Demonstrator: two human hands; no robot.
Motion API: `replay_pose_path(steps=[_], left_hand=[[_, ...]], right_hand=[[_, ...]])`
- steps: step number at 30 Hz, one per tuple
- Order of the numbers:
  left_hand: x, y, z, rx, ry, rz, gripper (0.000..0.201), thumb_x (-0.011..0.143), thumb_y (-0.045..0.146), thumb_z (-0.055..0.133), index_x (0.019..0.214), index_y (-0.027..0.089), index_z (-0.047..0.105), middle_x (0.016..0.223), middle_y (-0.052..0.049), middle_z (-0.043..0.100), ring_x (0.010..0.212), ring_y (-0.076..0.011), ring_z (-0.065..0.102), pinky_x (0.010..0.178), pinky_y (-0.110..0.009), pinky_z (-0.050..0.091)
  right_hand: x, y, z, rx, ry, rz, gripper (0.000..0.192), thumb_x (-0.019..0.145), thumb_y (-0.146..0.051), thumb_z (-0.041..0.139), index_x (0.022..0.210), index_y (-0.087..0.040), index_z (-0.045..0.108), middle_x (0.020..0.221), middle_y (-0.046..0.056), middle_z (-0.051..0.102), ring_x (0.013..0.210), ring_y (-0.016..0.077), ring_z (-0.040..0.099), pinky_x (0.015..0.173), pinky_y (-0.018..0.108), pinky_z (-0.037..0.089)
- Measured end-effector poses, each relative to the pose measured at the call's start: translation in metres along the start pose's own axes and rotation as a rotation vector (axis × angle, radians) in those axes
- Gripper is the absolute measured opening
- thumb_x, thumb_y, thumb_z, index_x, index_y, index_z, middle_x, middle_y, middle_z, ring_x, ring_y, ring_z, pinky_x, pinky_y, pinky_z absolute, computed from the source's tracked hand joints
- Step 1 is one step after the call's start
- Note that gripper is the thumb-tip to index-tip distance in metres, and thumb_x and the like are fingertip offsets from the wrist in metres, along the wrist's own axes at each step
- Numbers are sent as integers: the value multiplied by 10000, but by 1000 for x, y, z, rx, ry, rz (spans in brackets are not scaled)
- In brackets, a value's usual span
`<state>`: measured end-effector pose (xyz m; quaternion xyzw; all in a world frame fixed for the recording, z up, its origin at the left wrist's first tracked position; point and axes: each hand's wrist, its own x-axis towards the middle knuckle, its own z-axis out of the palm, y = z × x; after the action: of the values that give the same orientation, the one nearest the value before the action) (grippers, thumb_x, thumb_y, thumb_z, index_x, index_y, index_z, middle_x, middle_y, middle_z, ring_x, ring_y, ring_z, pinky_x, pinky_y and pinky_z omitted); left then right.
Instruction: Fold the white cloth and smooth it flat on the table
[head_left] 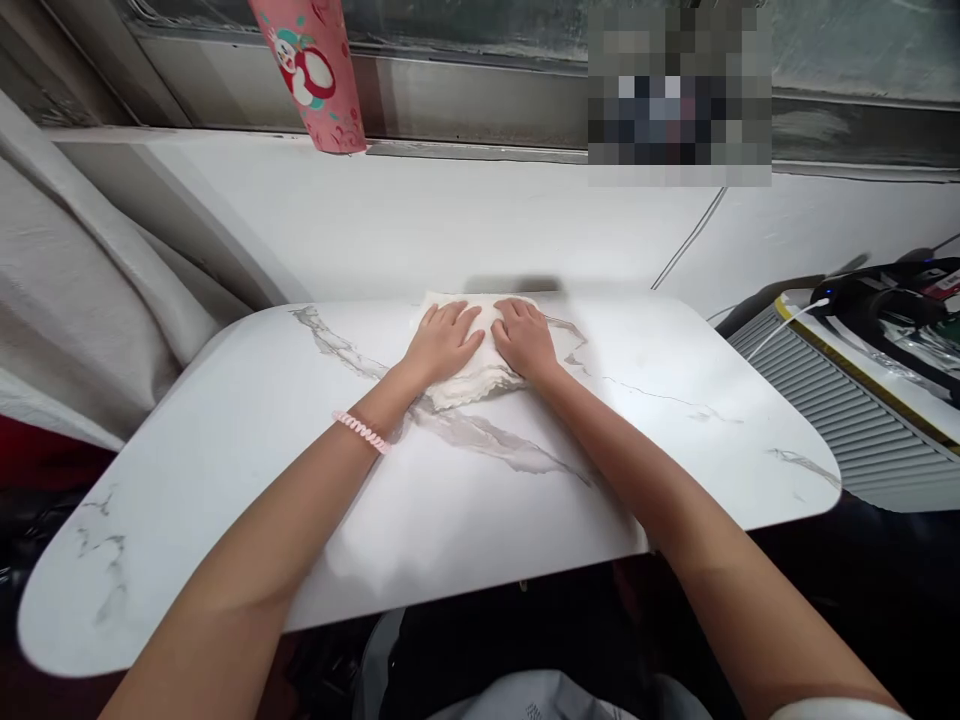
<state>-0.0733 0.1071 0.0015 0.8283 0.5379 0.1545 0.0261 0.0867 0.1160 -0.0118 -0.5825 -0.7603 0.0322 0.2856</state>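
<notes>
The left hand point(444, 345) and the right hand point(525, 340) are resting palm-down, loosely spread, upon the cream-coloured cloth point(480, 388) (which is layered at its near edge), at the far side of the white tabletop point(225, 440).

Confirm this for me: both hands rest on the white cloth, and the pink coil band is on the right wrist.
One part is wrong: the pink coil band is on the left wrist, as the head view shows. The left hand and right hand do rest on the white cloth.
</notes>
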Motion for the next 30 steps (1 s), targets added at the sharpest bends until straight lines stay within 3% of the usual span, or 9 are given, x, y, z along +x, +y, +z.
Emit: replay_pose_path(steps=[10, 15, 19, 22, 25, 30], left_hand=[[-87, 39, -15, 33, -39, 7, 516, 1017, 389, 309, 1465, 161, 427, 1557, -147, 403, 1467, -249, 323, 1225, -490, 192], [-135, 37, -29, 21, -81, 73, 561, 1027, 478, 267, 1485, 183, 399, 1571, -133, 386, 1479, -259, 302, 1227, -512, 191], [-169, 29, -42, 0, -113, 111, 581, 1026, 548, 246, 1505, 244, 374, 1594, -85, 357, 1493, -246, 276, 1233, -507, 204], [-187, 30, -47, 48, -38, 75, 566, 1014, 560, 297, 1491, 274, 399, 1584, -70, 377, 1491, -282, 279, 1219, -535, 245], [-195, 37, -48, 72, 51, 9, 541, 1020, 494, 302, 1477, 231, 424, 1545, -104, 432, 1458, -299, 346, 1203, -524, 296], [-176, 38, -46, 3, -69, -112, 551, 1022, 379, 206, 1478, 138, 402, 1537, -131, 440, 1455, -271, 351, 1206, -488, 288]], right_hand=[[-88, -32, -30, -42, -26, -37, 403, 958, -192, 361, 1290, -115, 578, 1386, 146, 566, 1328, 286, 445, 1141, 447, 315], [-131, -55, -38, -58, -39, -75, 422, 969, -227, 343, 1317, -131, 561, 1435, 165, 526, 1394, 336, 382, 1182, 628, 183], [-159, -77, -45, -43, -86, -204, 458, 969, -242, 352, 1366, -105, 535, 1475, 182, 479, 1450, 360, 309, 1199, 634, 176], [-169, -89, -49, -3, -109, -297, 472, 965, -231, 359, 1394, -113, 517, 1472, 172, 490, 1434, 333, 350, 1201, 599, 231], [-169, -96, -47, -43, -138, -303, 470, 964, -244, 368, 1386, -116, 530, 1469, 198, 491, 1404, 373, 384, 1150, 665, 257], [-145, -104, -31, -99, -189, -298, 515, 966, -286, 403, 1414, -53, 498, 1472, 264, 465, 1408, 412, 375, 1160, 641, 232]])
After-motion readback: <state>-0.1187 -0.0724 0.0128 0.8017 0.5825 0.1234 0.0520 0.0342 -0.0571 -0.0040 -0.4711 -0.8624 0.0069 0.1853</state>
